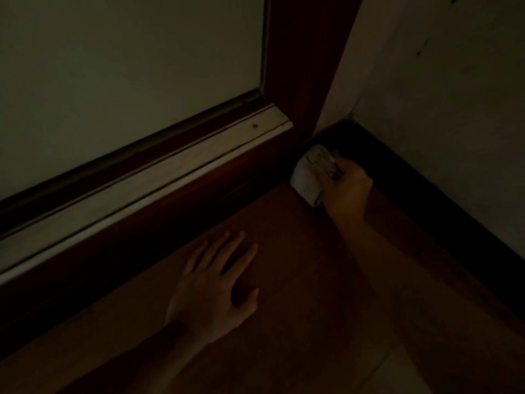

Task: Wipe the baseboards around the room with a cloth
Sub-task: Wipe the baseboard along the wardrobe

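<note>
My right hand (348,189) grips a crumpled pale cloth (309,177), fingers curled round it, at the corner right of centre where the near-black baseboard (426,200) meets the door frame (298,81). The baseboard's long axis runs from there toward the lower right edge, alongside that forearm. My left hand (216,282) lies flat on the floor (298,265) at lower centre, fingers spread, holding nothing.

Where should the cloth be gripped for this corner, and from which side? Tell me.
Grip the cloth at its bunched end nearest the right hand, coming from the room side, as that hand does now. The wad's free face then points into the corner at the dark baseboard; wall and door frame block every other approach.
</note>
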Action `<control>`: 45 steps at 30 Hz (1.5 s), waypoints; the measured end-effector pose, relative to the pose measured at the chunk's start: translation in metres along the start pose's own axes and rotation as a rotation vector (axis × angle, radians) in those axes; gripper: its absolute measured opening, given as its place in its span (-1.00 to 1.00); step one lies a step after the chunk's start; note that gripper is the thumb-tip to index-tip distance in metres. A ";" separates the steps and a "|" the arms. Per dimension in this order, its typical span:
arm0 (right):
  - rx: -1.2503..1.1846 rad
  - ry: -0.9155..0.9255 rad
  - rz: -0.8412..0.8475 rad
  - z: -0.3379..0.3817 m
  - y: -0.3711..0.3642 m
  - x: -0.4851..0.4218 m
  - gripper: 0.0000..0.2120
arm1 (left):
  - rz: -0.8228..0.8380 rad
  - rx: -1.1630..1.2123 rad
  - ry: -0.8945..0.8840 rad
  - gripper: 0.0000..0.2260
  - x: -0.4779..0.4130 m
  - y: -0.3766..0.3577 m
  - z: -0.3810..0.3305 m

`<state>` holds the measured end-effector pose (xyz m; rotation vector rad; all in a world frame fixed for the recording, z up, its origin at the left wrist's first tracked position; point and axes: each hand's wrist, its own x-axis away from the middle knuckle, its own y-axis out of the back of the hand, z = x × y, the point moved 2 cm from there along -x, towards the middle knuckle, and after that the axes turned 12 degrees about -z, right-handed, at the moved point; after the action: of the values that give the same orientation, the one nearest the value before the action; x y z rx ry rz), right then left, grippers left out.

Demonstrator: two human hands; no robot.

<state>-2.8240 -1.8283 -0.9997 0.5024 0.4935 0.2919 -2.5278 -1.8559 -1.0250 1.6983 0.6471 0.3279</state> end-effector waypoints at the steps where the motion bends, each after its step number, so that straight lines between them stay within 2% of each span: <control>1: 0.003 0.012 0.010 -0.001 0.001 -0.002 -0.87 | -0.001 0.001 -0.002 -0.35 0.000 0.000 0.000; 5: 0.019 -0.035 -0.042 -0.006 0.000 -0.011 -0.79 | -0.002 -0.004 0.001 -0.36 -0.001 -0.001 0.001; 9: 0.022 0.032 0.022 -0.004 0.001 -0.008 -0.83 | 0.002 0.001 0.004 -0.35 0.001 -0.001 0.001; 13: 0.039 -0.037 -0.066 0.000 -0.001 -0.007 -0.81 | -0.002 -0.001 0.001 -0.36 0.000 -0.002 0.001; 17: 0.049 0.057 -0.029 0.018 -0.007 0.028 -0.86 | 0.000 0.006 0.009 -0.35 0.000 -0.002 0.001; 21: -0.052 0.083 0.037 0.035 -0.012 0.060 -0.90 | -0.007 0.014 0.003 -0.35 0.000 -0.002 0.001; 26: -0.095 0.207 0.083 0.042 -0.012 0.071 -0.92 | -0.004 0.011 0.008 -0.35 0.001 -0.002 0.001; 38: 0.198 -0.089 -0.174 -0.005 -0.001 -0.020 -0.83 | -0.055 0.067 -0.044 -0.37 -0.029 -0.010 -0.008; 42: 0.206 -0.254 -0.262 -0.012 -0.002 -0.032 -0.79 | -0.081 0.065 -0.058 -0.37 -0.029 -0.011 -0.007; 45: 0.229 -0.289 -0.284 -0.014 -0.006 -0.036 -0.73 | -0.068 0.043 -0.068 -0.36 -0.030 -0.013 -0.005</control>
<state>-2.8603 -1.8414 -0.9999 0.6765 0.3111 -0.1113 -2.5583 -1.8676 -1.0326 1.7168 0.6642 0.2081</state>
